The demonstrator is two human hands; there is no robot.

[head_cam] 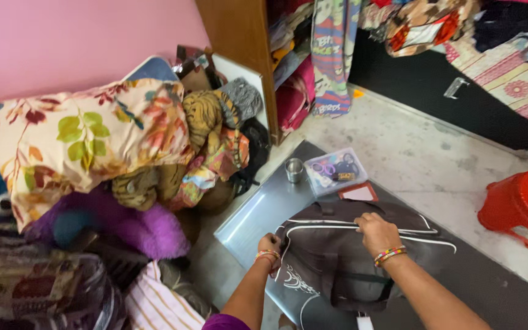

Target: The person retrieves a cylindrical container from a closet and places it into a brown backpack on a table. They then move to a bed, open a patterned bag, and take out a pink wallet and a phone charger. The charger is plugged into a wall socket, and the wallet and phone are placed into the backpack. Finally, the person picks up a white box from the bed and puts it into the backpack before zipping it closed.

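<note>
Head view shows both hands on a dark brown bag (349,256) at lower centre on the grey table (258,214): left hand (269,245) gripping its corner, right hand (376,232) pinching the zip line, bag apparently closed.

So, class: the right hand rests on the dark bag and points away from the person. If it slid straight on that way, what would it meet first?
Probably the small red-edged card just beyond the dark bag. The right hand points up and slightly left across the bag's top edge; the clear plastic box lies further along. Depth is hard to judge here.
</note>
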